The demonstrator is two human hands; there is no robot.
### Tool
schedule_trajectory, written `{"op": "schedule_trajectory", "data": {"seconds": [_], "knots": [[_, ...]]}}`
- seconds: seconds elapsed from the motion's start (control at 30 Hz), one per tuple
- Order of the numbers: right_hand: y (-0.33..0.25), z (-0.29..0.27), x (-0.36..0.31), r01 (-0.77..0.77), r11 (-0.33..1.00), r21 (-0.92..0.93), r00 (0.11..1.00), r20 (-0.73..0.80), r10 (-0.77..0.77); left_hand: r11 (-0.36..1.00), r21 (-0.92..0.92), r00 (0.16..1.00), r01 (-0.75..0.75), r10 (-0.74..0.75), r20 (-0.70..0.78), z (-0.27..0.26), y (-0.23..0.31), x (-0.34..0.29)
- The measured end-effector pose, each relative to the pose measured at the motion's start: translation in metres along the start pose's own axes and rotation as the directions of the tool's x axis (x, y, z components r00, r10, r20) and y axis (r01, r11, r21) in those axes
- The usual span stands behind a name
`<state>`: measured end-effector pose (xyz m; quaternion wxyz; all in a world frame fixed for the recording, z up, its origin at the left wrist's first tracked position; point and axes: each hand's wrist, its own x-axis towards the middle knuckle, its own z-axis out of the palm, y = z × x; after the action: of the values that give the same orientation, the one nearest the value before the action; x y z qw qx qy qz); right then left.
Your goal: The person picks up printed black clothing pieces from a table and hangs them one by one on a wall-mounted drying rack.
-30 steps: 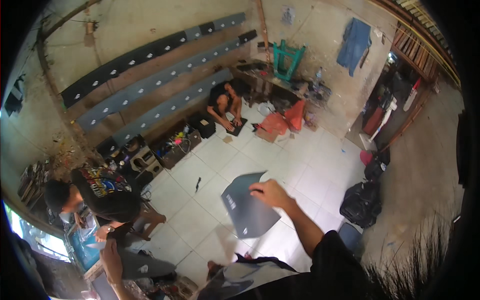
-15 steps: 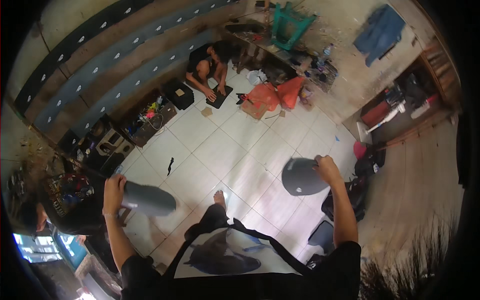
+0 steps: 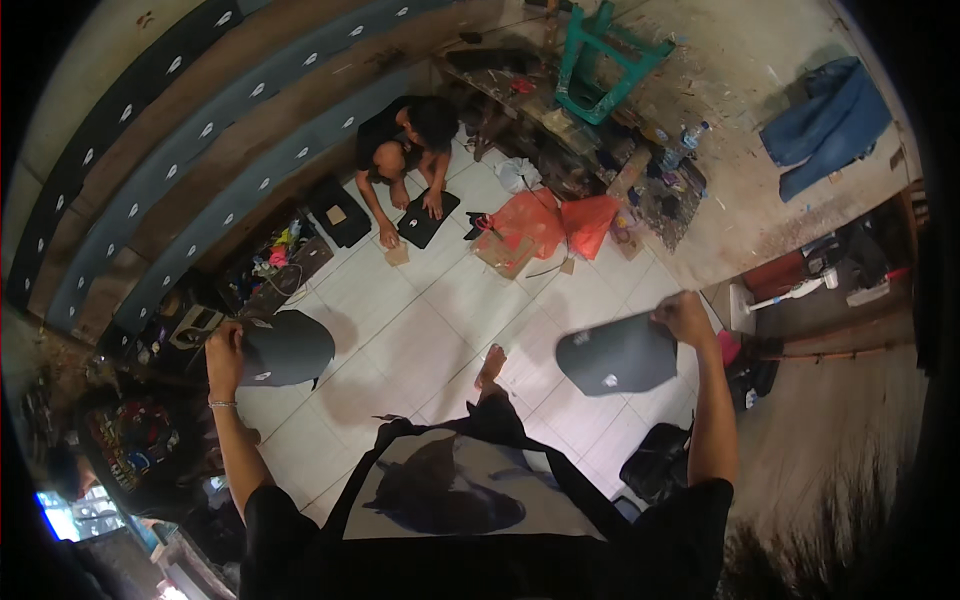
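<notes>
My left hand (image 3: 224,362) is closed on the outer edge of a dark grey sheet piece (image 3: 290,348) with a rounded end and small white marks. It hangs above the tiled floor on my left. On the right, my right hand (image 3: 688,322) grips the corner of a similar grey sheet piece (image 3: 620,352), which has a white mark near its lower edge. Both arms are spread wide, and the two pieces are well apart. The exact material of the pieces cannot be told.
Rows of grey and black pieces (image 3: 205,130) with white marks line the left wall. A co-worker (image 3: 410,140) squats ahead over a black piece (image 3: 428,220). Orange plastic bags (image 3: 530,225) lie by a cluttered bench holding a green stool (image 3: 605,65). A black bag (image 3: 655,460) sits at right.
My view has shifted forward, and one foot has stepped ahead. Both grey pieces have swung and tilted in my hands. The co-worker's one hand has moved to a small brown piece on the floor.
</notes>
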<state>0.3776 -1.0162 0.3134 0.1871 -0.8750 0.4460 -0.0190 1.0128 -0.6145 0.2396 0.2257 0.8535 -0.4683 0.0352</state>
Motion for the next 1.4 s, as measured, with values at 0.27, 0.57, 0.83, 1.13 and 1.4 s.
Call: {"op": "schedule_trajectory", "data": {"seconds": [0.27,0.57,0.83,1.13,1.4], "knots": [[-0.012,-0.137,0.262,-0.050,0.874,0.484,0.999,0.023,0.045,0.963,0.061,0.959,0.263,-0.254,-0.121,0.073,0.057,0.072],[-0.050,-0.198,0.532,0.125,0.898,0.421,0.986,0.044,-0.158,0.860,0.014,0.843,0.510,-0.496,-0.209,0.167,0.094,0.155],[-0.109,-0.313,0.732,0.247,0.902,0.354,0.952,0.086,-0.294,0.721,-0.072,0.682,0.689,-0.679,-0.272,0.214,0.093,0.232],[-0.165,-0.525,0.927,0.493,0.768,0.408,0.870,-0.249,-0.426,0.594,-0.055,0.513,0.803,-0.735,-0.445,0.256,0.121,0.283],[-0.173,-0.640,1.078,0.683,0.560,0.468,0.730,-0.441,-0.522,0.493,-0.184,0.324,0.850,-0.765,-0.557,0.338,0.156,0.330]]}}
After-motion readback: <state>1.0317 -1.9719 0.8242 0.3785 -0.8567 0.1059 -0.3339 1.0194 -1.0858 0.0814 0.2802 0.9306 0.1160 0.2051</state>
